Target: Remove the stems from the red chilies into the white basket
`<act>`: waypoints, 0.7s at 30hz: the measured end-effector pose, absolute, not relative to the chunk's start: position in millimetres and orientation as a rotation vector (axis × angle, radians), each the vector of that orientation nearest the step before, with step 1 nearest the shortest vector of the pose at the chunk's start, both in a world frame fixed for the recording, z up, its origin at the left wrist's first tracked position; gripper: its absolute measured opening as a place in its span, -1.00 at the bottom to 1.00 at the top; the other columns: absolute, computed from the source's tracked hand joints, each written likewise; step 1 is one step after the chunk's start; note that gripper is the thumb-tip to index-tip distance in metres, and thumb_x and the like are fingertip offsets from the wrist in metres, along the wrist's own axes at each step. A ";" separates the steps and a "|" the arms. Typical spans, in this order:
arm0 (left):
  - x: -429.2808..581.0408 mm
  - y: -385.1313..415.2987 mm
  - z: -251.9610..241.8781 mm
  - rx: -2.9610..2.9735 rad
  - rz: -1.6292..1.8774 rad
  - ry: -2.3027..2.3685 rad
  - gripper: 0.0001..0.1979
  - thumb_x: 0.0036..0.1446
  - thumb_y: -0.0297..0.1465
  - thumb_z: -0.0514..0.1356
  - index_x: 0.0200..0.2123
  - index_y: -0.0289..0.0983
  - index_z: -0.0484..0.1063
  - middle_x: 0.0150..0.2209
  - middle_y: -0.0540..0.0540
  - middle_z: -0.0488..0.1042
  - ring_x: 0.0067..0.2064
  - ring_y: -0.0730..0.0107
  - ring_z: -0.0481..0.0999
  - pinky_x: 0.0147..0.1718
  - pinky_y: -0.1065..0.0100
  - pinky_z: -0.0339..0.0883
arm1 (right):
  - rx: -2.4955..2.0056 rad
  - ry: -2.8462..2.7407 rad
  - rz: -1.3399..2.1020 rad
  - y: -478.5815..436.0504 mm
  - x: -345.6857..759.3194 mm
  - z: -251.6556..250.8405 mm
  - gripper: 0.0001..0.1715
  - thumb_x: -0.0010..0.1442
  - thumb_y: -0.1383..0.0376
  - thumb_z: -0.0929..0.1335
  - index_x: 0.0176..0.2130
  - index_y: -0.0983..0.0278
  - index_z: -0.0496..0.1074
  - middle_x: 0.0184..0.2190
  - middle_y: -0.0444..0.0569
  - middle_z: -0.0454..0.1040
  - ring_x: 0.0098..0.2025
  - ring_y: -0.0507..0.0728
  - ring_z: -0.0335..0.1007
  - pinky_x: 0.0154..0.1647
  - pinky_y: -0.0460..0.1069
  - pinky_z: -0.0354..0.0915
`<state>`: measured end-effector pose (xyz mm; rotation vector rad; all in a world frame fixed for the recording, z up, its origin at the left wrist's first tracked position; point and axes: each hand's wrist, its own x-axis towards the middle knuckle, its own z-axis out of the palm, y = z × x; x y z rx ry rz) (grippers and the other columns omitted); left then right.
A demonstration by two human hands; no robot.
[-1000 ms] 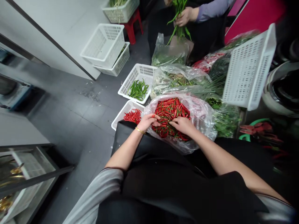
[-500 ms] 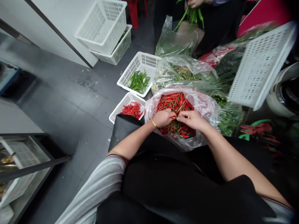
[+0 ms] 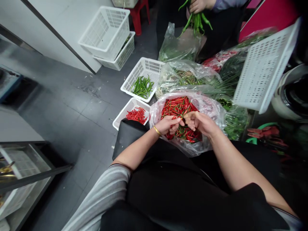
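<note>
Above an open clear plastic bag (image 3: 157, 107) of red chillies (image 3: 176, 105) with green stems, my two hands meet almost fingertip to fingertip. My left hand (image 3: 168, 125), with a gold bangle at the wrist, is closed around a red chilli (image 3: 180, 119); just the tip by the thumb shows clearly. At that end my right hand (image 3: 201, 122) has its thumb and forefinger together, the other fingers curled. Whether a stem is between them is too small to make out. Left of the bag, a small white basket (image 3: 117, 119) holds stemless red chillies (image 3: 136, 115).
Behind it, another white basket (image 3: 126, 85) contains green chillies (image 3: 143, 86). Bags of greens (image 3: 237, 123) crowd the right, below a tilted white basket (image 3: 262, 67). Opposite, a person's hand (image 3: 198, 5) grips long green peppers (image 3: 197, 22). Stacked baskets (image 3: 106, 32) stand back left.
My right hand has turned and its fingers have curled more above the chillies. My left fist has loosened and shifted slightly. The other person's hand with the green peppers appears lower in view.
</note>
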<state>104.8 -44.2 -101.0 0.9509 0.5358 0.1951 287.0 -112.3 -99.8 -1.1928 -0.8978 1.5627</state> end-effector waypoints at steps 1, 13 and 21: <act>104.2 -44.0 -101.1 0.880 0.186 0.531 -0.64 0.11 -0.12 0.17 -0.35 -0.36 0.37 -0.71 0.16 0.07 -0.72 0.65 0.00 -0.71 0.50 -0.05 | -1.242 -0.925 1.497 -112.6 285.9 -99.7 -0.46 0.02 -0.15 0.38 -0.30 0.27 0.42 -0.49 -0.07 0.40 -0.61 -0.01 0.19 -0.68 -0.08 0.07; 110.4 -56.3 -104.9 0.684 0.325 0.699 -0.71 0.16 -0.23 0.17 -0.45 -0.34 0.30 -0.71 0.19 -0.02 -0.72 0.71 -0.09 -0.73 0.56 -0.17 | -1.832 -1.496 0.495 -119.9 273.9 -101.9 -0.66 0.20 0.05 0.30 -0.26 0.25 0.50 -0.28 0.08 0.50 -0.23 0.19 0.41 -0.18 0.06 0.31; 107.6 -41.2 -100.3 1.123 0.094 0.770 -0.76 0.18 -0.28 0.13 -0.40 -0.36 0.35 -0.67 0.09 0.26 -0.72 0.66 0.11 -0.71 0.52 -0.05 | -1.680 -1.594 0.713 -102.6 261.7 -93.6 -0.61 0.19 0.04 0.29 -0.49 0.25 0.41 -0.49 -0.04 0.42 -0.40 0.10 0.35 -0.30 0.00 0.26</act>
